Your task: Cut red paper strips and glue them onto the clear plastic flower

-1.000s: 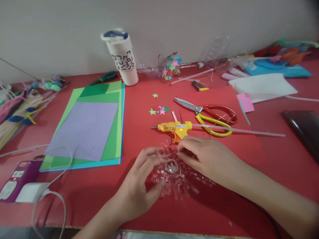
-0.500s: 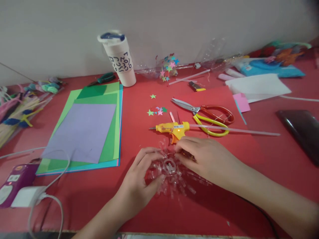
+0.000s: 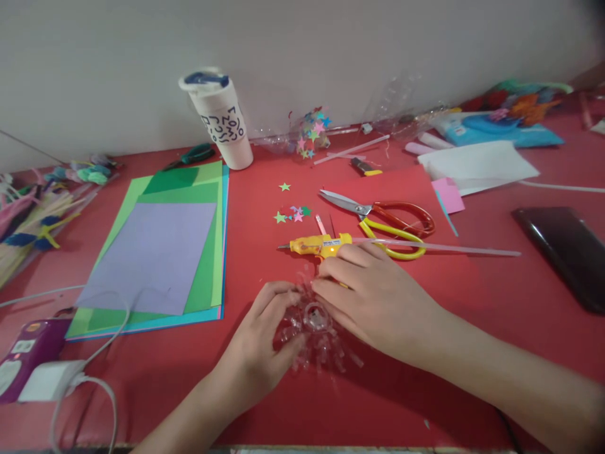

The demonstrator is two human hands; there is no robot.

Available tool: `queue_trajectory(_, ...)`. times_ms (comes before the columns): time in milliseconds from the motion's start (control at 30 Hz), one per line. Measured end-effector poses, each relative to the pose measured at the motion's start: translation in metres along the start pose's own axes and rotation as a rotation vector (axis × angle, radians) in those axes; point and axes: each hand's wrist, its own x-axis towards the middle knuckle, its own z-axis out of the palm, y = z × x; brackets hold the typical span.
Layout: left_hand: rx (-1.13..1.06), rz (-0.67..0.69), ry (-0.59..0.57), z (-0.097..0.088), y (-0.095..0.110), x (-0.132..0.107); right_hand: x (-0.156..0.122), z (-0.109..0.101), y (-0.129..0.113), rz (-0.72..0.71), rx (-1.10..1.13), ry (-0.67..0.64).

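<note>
A fringed clear plastic piece (image 3: 316,318) lies on the red table, its cut strips splayed outward around a round middle. My left hand (image 3: 262,337) curves around its left side, thumb below and fingers above, closed on the strips. From the upper right, my right hand (image 3: 363,296) reaches over with bent fingers at the far strips; its fingertips are partly hidden. Just beyond that hand lies a yellow glue gun (image 3: 307,244), its small light lit and a long clear glue stick (image 3: 472,250) out of its back. My right hand covers the gun's handle.
Scissors (image 3: 399,217) lie behind the glue gun, beside small star sequins (image 3: 297,213). Coloured paper sheets (image 3: 155,252) are stacked at left, near a white tumbler (image 3: 224,126). A purple power strip (image 3: 40,350) with a white cable sits front left. A dark phone-like object (image 3: 567,252) lies right.
My right hand has moved left and further over the plastic piece, its back now turned more upward. The left hand stays around the piece. The whole view has shifted slightly.
</note>
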Motion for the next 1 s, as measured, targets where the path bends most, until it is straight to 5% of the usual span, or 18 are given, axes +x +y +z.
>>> queue_trajectory(700,-0.001,0.102,-0.091,-0.008,0.004,0.0,-0.002,0.006,0.01,-0.009,0.144,-0.063)
queue_trajectory(1000,-0.136,-0.126,0.03,-0.007,0.012,0.001,-0.002,0.008,0.01,0.004,0.18,-0.048)
